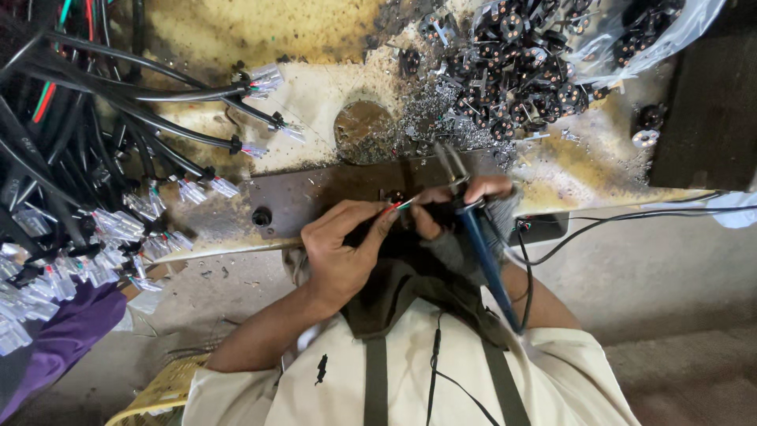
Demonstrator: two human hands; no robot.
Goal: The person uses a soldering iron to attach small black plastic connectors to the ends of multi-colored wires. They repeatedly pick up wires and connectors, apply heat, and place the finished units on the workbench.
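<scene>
My left hand [341, 248] pinches a thin bundle of red, green and white wires [398, 207] between thumb and fingers, just above a dark metal bar [315, 193]. My right hand [465, 213], in a grey fingerless glove, grips a tool with a blue handle [485, 264] and a metal tip [449, 162] that points up past the wire ends. Both hands meet at the bar's middle, near a small black part that is mostly hidden.
Many black cables with clear plastic connectors [118, 229] lie at the left. A heap of small black round parts [520, 71] and a clear bag [654, 31] sit at the top right. Metal scraps litter the stained bench [315, 95]. A purple sleeve [55, 339] is at lower left.
</scene>
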